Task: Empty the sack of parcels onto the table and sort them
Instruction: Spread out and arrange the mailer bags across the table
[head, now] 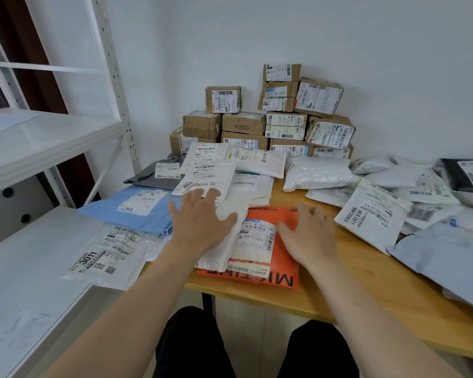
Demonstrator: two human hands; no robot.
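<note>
An orange mailer (281, 264) with a white label lies at the front of the wooden table (339, 274). A white padded mailer (224, 241) overlaps its left side. My left hand (200, 216) rests flat, fingers spread, on that white mailer and the parcels behind it. On the orange mailer's right half lies my right hand (309, 233), flat with its fingers apart. Neither hand grips anything. A light blue mailer (131, 208) and a white bag marked 3011 (104, 255) lie to the left. No sack is in view.
Brown cardboard boxes (273, 118) are stacked against the back wall. Loose white and grey bags (393, 203) cover the table's right side, with a black bag (467, 173) at far right. A white metal shelf unit (38, 148) stands at the left, touching the table.
</note>
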